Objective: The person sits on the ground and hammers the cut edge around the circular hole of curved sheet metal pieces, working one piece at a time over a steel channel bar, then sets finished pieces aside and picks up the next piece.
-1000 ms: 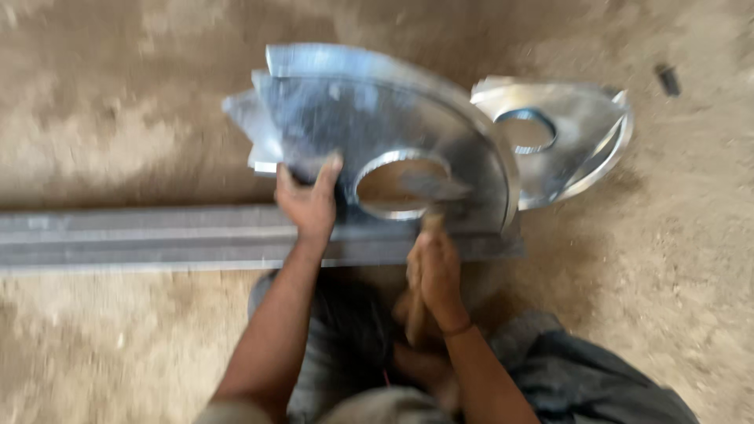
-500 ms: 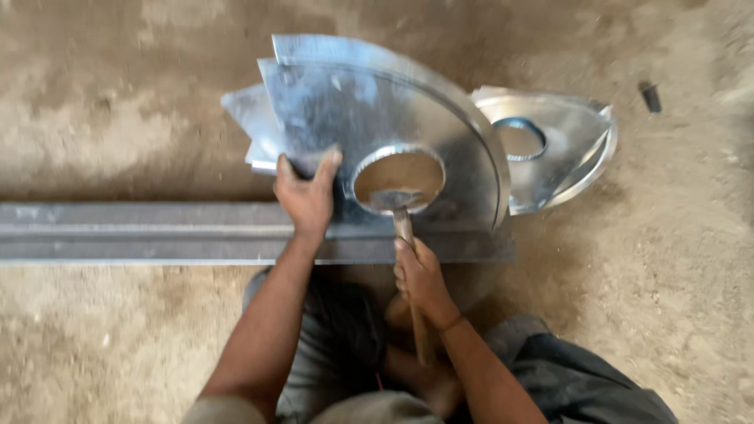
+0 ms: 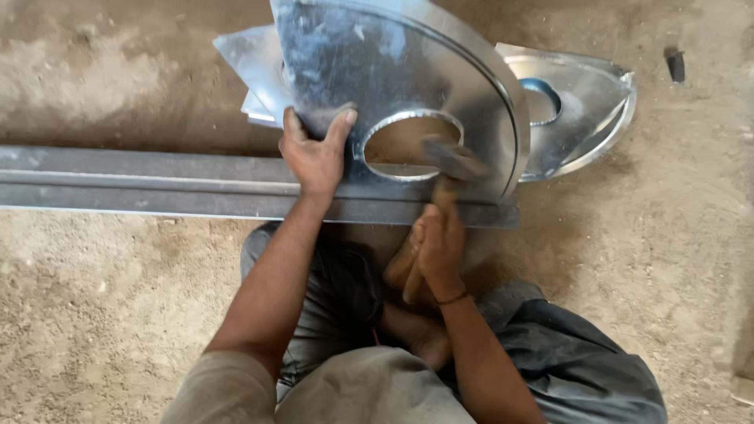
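A round galvanized sheet-metal disc (image 3: 393, 71) with a circular hole in its middle leans over a long steel beam (image 3: 157, 184) on the ground. My left hand (image 3: 316, 151) presses flat on the disc just left of the hole. In my right hand (image 3: 437, 243) is the wooden handle of a hammer (image 3: 448, 169); its blurred head is at the hole's lower right rim. My legs are folded under the beam.
A second shiny disc (image 3: 581, 110) with a hole lies behind on the right, and flat sheet pieces (image 3: 247, 63) stick out at the left. A small dark object (image 3: 675, 64) rests on the dirt floor at the upper right.
The hammer head has moved from the hole's centre to its lower right rim, and my right hand rose toward the beam. The view has shifted closer.
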`<control>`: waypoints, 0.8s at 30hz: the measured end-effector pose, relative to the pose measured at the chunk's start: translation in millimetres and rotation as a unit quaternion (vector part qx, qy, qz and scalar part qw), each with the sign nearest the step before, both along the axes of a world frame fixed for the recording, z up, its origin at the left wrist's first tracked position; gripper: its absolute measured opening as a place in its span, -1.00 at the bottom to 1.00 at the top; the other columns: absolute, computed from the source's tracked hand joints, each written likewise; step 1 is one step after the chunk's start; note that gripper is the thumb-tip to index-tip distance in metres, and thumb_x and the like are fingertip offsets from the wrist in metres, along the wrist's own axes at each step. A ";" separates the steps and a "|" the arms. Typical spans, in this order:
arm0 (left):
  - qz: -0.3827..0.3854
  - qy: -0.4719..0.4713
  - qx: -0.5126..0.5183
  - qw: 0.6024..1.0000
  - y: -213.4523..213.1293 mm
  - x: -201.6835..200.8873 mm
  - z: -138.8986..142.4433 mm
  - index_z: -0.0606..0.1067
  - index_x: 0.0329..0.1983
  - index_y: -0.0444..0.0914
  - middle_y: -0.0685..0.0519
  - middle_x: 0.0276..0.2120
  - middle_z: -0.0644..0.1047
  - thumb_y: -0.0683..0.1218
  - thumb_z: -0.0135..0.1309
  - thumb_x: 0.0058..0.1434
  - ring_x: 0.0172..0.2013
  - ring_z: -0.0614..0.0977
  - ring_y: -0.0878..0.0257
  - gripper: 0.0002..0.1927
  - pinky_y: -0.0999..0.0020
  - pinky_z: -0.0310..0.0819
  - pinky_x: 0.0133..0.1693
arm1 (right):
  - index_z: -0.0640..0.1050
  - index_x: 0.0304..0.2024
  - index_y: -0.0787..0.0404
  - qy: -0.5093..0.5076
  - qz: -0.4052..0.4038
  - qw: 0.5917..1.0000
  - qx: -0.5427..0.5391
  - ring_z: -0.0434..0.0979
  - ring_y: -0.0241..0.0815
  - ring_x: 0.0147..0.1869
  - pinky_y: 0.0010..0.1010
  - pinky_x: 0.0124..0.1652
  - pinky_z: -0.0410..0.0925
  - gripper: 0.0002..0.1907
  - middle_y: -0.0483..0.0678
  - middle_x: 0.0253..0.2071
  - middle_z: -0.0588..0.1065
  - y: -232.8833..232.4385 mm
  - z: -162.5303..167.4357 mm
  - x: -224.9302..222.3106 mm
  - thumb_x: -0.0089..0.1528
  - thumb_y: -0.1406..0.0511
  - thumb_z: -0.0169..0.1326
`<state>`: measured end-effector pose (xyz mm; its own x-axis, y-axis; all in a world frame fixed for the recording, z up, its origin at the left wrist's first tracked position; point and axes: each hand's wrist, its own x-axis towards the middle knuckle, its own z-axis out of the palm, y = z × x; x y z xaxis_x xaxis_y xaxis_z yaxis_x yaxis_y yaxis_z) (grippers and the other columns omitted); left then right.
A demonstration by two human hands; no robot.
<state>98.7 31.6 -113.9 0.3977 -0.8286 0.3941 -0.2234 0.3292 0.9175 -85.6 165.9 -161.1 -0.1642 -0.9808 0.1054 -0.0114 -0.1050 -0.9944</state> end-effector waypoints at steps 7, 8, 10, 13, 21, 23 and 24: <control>-0.026 0.012 -0.073 0.997 1.8 0.3 -0.3 0.46 -0.11 -0.38 -0.06 -0.26 0.64 -0.05 0.45 0.15 -0.24 0.60 0.26 -0.54 0.27 0.56 -0.09 | 0.39 -0.26 0.16 -0.050 -0.035 0.996 0.061 0.22 -0.42 -0.66 -0.52 -0.65 0.19 -0.72 -0.17 -0.64 0.27 3.2 -2.0 -8.0 0.42 0.12 -0.05; -0.008 -0.008 -0.048 0.999 2.1 0.4 -0.3 0.46 -0.13 -0.39 -0.06 -0.30 0.63 -0.06 0.48 0.14 -0.28 0.54 0.26 -0.53 0.27 0.55 -0.12 | 0.35 -0.32 0.23 -0.077 -0.055 0.996 -0.001 0.21 -0.43 -0.64 -0.53 -0.63 0.19 -0.64 -0.17 -0.63 0.27 3.5 -2.5 -9.0 0.46 0.12 -0.04; 0.018 -0.024 -0.017 0.999 2.5 0.7 -0.4 0.46 -0.16 -0.40 -0.06 -0.34 0.62 -0.07 0.50 0.13 -0.32 0.51 0.26 -0.53 0.28 0.54 -0.17 | 0.40 -0.27 0.24 0.140 -0.009 0.990 -0.005 0.28 -0.45 -0.49 -0.56 -0.51 0.25 -0.65 -0.19 -0.54 0.31 4.1 -3.4 -10.7 0.50 0.13 0.00; 0.005 -0.008 -0.065 0.998 3.2 1.4 -0.6 0.46 -0.15 -0.39 -0.06 -0.31 0.63 -0.07 0.48 0.11 -0.29 0.57 0.28 -0.54 0.28 0.54 -0.17 | 0.44 -0.26 0.19 0.103 -0.012 0.984 0.144 0.25 -0.42 -0.60 -0.52 -0.60 0.20 -0.72 -0.20 -0.62 0.29 5.0 -4.5 -12.6 0.39 0.12 -0.02; 0.015 -0.030 -0.046 0.998 5.6 3.3 -1.9 0.44 -0.17 -0.40 -0.05 -0.34 0.62 -0.11 0.49 0.11 -0.33 0.55 0.27 -0.54 0.30 0.53 -0.20 | 0.42 -0.26 0.19 0.177 -0.012 0.982 0.067 0.22 -0.41 -0.53 -0.53 -0.54 0.22 -0.67 -0.20 -0.56 0.28 3.7 -10.6 -9.0 0.44 0.08 0.00; -0.042 0.021 -0.077 0.996 6.3 3.6 -2.4 0.46 -0.14 -0.36 -0.01 -0.27 0.67 -0.10 0.46 0.15 -0.25 0.64 0.28 -0.58 0.32 0.57 -0.12 | 0.42 -0.30 0.12 -0.027 0.031 0.972 0.231 0.22 -0.39 -0.65 -0.49 -0.64 0.18 -0.71 -0.22 -0.63 0.28 2.3 -10.5 -7.4 0.36 0.07 -0.06; -0.069 0.042 -0.080 0.994 6.6 3.6 -2.7 0.46 -0.12 -0.35 0.00 -0.23 0.69 -0.09 0.44 0.17 -0.21 0.68 0.29 -0.60 0.33 0.59 -0.08 | 0.40 -0.32 0.13 -0.101 0.033 0.983 0.148 0.24 -0.37 -0.65 -0.49 -0.63 0.20 -0.65 -0.20 -0.63 0.30 0.9 -11.1 -6.4 0.40 0.04 -0.09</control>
